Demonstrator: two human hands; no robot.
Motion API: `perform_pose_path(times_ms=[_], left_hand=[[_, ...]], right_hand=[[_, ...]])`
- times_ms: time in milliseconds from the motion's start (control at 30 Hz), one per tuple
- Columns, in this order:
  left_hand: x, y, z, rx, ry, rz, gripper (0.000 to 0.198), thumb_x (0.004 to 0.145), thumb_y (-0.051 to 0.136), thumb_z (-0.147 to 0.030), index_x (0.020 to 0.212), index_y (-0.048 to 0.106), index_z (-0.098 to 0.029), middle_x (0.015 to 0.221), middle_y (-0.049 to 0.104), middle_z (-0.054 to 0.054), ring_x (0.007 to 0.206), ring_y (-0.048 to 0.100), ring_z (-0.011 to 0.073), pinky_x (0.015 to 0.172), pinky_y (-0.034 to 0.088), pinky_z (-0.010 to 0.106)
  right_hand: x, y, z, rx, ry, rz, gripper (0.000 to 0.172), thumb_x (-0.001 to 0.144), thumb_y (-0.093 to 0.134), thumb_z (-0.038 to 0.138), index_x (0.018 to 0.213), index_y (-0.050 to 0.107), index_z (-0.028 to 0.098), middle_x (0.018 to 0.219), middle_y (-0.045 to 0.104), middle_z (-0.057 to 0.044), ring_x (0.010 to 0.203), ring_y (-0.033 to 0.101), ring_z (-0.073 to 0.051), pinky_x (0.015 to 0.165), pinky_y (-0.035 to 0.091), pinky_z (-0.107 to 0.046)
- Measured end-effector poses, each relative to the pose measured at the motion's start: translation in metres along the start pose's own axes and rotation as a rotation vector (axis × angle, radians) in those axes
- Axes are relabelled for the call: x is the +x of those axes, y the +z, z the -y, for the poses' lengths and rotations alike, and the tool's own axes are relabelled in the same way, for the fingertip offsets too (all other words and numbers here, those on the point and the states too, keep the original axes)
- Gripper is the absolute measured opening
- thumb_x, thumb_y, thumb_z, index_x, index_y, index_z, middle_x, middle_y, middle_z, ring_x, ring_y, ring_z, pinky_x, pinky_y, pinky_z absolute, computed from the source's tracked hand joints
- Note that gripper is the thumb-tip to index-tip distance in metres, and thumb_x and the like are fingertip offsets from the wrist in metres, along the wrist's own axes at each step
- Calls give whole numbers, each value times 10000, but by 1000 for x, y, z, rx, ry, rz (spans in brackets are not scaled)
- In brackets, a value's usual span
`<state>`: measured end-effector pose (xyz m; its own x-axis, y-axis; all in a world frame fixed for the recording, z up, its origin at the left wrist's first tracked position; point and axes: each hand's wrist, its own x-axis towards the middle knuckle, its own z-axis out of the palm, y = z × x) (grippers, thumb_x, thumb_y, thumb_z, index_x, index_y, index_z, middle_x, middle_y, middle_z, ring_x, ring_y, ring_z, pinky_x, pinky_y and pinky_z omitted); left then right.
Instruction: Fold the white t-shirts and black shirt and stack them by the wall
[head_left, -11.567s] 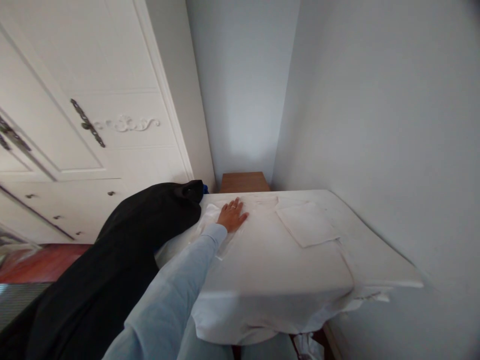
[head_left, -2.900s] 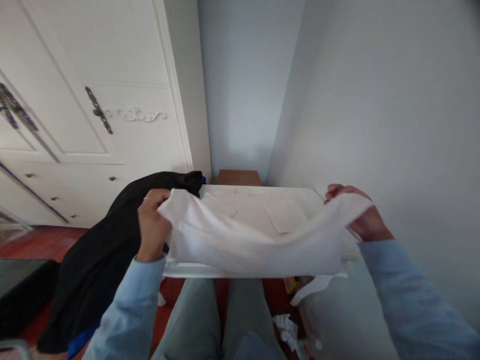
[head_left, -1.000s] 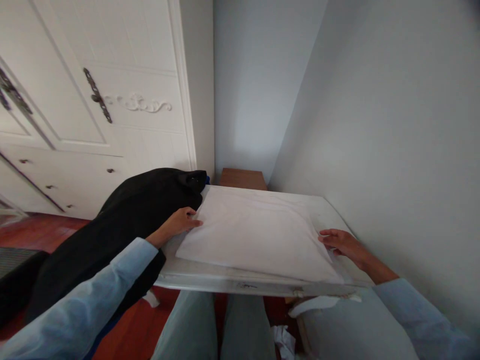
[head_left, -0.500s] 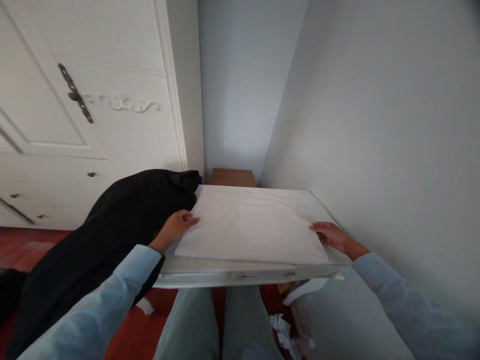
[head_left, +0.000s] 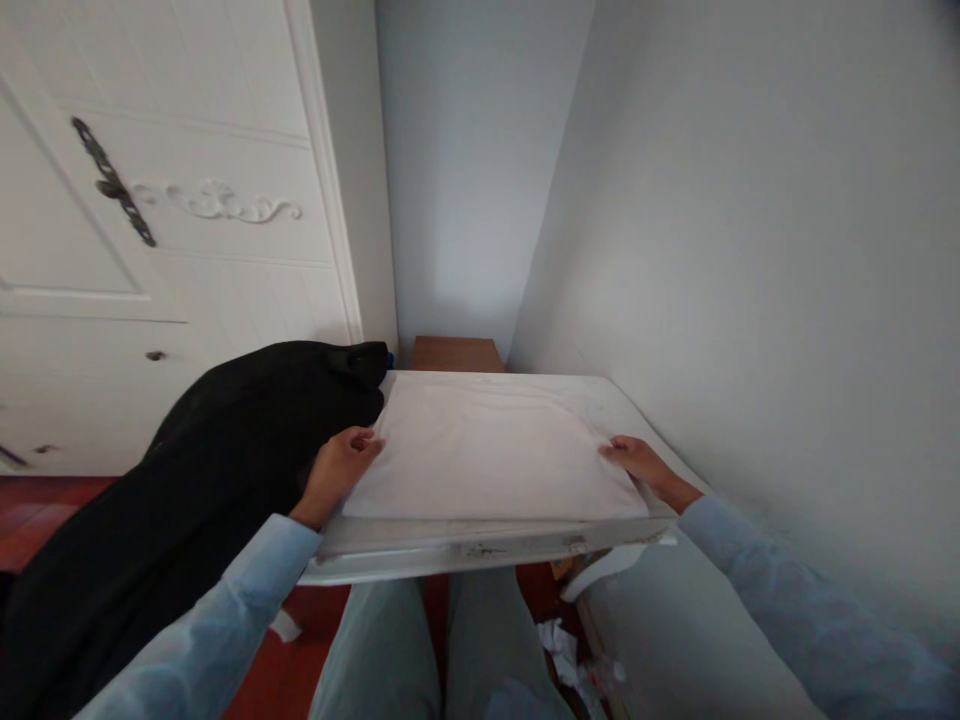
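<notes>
A folded white cloth [head_left: 491,455] lies flat across the white table [head_left: 420,535], its near edge close to the table's front. At the cloth's left edge is my left hand [head_left: 345,468], thumb and fingers closed in a pinch on it. My right hand [head_left: 643,462] pinches the opposite edge, with the thumb on top and the other fingers partly hidden. Both hands rest low over the tabletop. A black garment [head_left: 247,440] drapes over the left side of the table, right beside my left wrist.
A white wardrobe [head_left: 247,130] with dark handles stands at the left. Behind the table is a brown wooden box-like piece [head_left: 457,354]. A grey wall [head_left: 735,250] runs close along the right side. Crumpled white paper [head_left: 559,645] lies on the red floor under the table.
The view has turned slightly, shifting the scene leftward. Both hands stay at the cloth's side edges, and the right fingers have moved slightly inward along its edge.
</notes>
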<state>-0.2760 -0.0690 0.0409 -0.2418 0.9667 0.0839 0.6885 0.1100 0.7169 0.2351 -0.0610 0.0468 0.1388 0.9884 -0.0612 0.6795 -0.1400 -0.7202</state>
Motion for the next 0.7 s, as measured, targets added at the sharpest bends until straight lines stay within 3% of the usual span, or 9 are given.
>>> perform_pose_path(times_ms=[100,200,533,633,700], left_hand=[[-2,2,-3,82,12,32,390,765,674,-441,1015,688,-142,875,728,79,803,684,234,688,466,279],[-3,3,-6,104,-7,41,333,764,663,-348,1034,681,-154,847,724,62,795,681,229,661,453,267],[-8,0,-1,-105,21,-79,307,799,567,-331,1023,683,-156,908,716,64,821,650,216,748,486,281],[-7,0,2,-187,3,-79,311,757,600,-341,994,684,-159,857,696,49,788,631,208,726,489,283],[-5,-2,4,-264,-49,-65,329,688,655,-334,966,678,-160,822,672,34,747,614,194,675,480,273]], right_hand=[[-1,4,1,-80,-60,-19,286,706,620,452,613,550,191,611,551,11,656,496,-163,609,347,-258],[-1,9,1,-146,-56,-52,280,730,612,446,616,553,198,622,561,0,665,498,-167,612,340,-261],[2,5,-13,-47,-31,-184,323,806,529,491,643,526,213,671,599,-36,709,550,-200,613,397,-267],[0,1,-10,67,38,-152,245,758,623,434,756,621,189,791,684,-56,778,610,-215,664,454,-272],[1,-4,-6,200,114,-68,279,704,701,408,854,660,175,837,708,-60,778,629,-209,670,480,-274]])
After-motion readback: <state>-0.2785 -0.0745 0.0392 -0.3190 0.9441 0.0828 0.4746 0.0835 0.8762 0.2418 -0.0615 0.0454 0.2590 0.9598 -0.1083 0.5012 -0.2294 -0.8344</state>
